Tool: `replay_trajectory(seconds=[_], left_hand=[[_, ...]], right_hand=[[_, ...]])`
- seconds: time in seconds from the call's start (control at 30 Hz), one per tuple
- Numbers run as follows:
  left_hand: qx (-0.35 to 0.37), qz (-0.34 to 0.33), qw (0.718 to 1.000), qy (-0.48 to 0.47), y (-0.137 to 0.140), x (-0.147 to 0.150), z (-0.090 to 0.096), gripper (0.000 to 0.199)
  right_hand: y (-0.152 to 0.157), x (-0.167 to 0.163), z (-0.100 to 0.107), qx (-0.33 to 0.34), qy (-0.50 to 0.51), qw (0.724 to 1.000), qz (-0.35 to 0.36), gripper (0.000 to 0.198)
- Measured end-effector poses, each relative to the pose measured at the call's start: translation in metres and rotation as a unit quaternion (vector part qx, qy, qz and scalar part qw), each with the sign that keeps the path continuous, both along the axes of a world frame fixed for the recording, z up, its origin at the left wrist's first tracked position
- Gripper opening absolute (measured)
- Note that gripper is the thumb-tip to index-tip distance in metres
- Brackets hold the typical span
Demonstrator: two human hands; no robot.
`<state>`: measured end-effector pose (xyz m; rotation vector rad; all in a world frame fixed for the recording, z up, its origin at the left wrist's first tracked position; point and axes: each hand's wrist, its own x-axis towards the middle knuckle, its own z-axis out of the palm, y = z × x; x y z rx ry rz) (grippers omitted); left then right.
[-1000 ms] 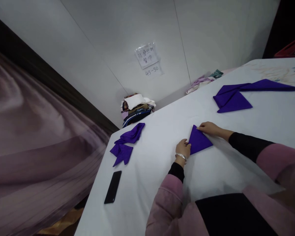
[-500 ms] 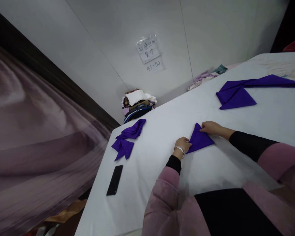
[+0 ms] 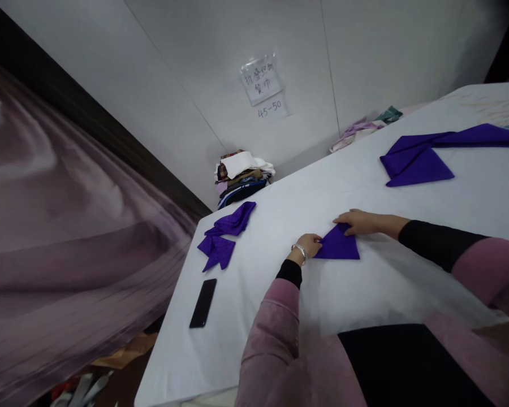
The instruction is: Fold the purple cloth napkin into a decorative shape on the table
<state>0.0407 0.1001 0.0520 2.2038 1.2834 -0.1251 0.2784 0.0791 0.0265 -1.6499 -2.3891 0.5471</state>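
A purple cloth napkin (image 3: 338, 245), folded into a triangle, lies on the white-covered table (image 3: 275, 316). My left hand (image 3: 310, 245), with a silver bracelet at the wrist, pinches the napkin's left corner. My right hand (image 3: 358, 221) rests at its upper edge, thumb and fingers closed about the top corner. The fingers cover parts of both corners.
Two folded purple napkins (image 3: 233, 221) lie at the table's left side, a black phone (image 3: 203, 303) in front of them. More purple cloth (image 3: 419, 164) lies at the far right. Stacked fabrics (image 3: 242, 178) stand beyond the far edge, below a paper sign (image 3: 262, 80) on the wall.
The triangular napkin has turned on the table, its top corner now lower. My right hand has shifted left over that corner, and my left hand has moved slightly left with its corner.
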Motion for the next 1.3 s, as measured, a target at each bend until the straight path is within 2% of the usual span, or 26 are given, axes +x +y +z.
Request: replay_trajectory(seconds=[0.1, 0.2, 0.23, 0.3, 0.37, 0.43, 0.5, 0.63, 0.67, 0.73, 0.83, 0.9, 1.0, 1.17, 1.3], left_hand=[[0.029, -0.038, 0.999, 0.015, -0.006, 0.002, 0.006, 0.029], [0.071, -0.058, 0.995, 0.024, -0.009, 0.003, 0.020, 0.029], [0.089, -0.062, 0.994, 0.026, -0.009, 0.002, 0.028, 0.029], [0.160, -0.078, 0.984, 0.033, -0.008, -0.002, 0.042, 0.030], [0.277, -0.098, 0.955, 0.034, -0.009, -0.008, 0.052, 0.030], [0.388, -0.105, 0.915, 0.022, -0.014, -0.015, 0.050, 0.030], [0.426, -0.109, 0.898, 0.003, -0.025, -0.022, 0.033, 0.028], [0.339, -0.132, 0.931, -0.019, -0.052, -0.036, -0.018, 0.025], [0.318, -0.113, 0.940, -0.036, -0.057, -0.041, -0.027, 0.024], [0.296, -0.034, 0.951, -0.087, -0.065, -0.052, -0.039, 0.025], [0.268, 0.094, 0.947, -0.152, -0.070, -0.072, -0.042, 0.025], [0.249, 0.137, 0.944, -0.171, -0.072, -0.082, -0.042, 0.021], [0.244, 0.151, 0.943, -0.169, -0.073, -0.090, -0.044, 0.021], [0.241, 0.141, 0.949, -0.144, -0.070, -0.086, -0.048, 0.019], [0.219, 0.163, 0.950, -0.155, -0.067, -0.085, -0.047, 0.020]], right_hand=[[0.007, -0.007, 0.011, -0.046, -0.046, 0.998, 0.004, 0.056], [0.006, -0.010, 0.027, -0.101, -0.080, 0.992, 0.009, 0.038], [0.004, -0.011, 0.034, -0.095, -0.081, 0.992, 0.017, 0.031], [-0.002, -0.012, 0.049, -0.019, -0.069, 0.997, 0.033, 0.020], [-0.012, -0.015, 0.061, 0.114, -0.069, 0.991, 0.025, 0.016], [-0.026, -0.019, 0.062, 0.233, -0.089, 0.968, -0.008, 0.019], [-0.042, -0.024, 0.048, 0.294, -0.106, 0.950, -0.016, 0.023], [-0.074, -0.030, -0.009, 0.287, -0.074, 0.953, 0.064, 0.030], [-0.079, -0.030, -0.021, 0.285, -0.063, 0.954, 0.068, 0.032], [-0.086, -0.028, -0.037, 0.288, -0.046, 0.955, 0.054, 0.035], [-0.089, -0.024, -0.043, 0.294, -0.032, 0.954, 0.041, 0.037], [-0.088, -0.023, -0.042, 0.293, -0.030, 0.955, 0.043, 0.038], [-0.087, -0.022, -0.045, 0.292, -0.024, 0.955, 0.037, 0.038], [-0.087, -0.020, -0.053, 0.288, -0.009, 0.957, 0.027, 0.038], [-0.088, -0.020, -0.050, 0.276, -0.028, 0.960, 0.027, 0.038]])
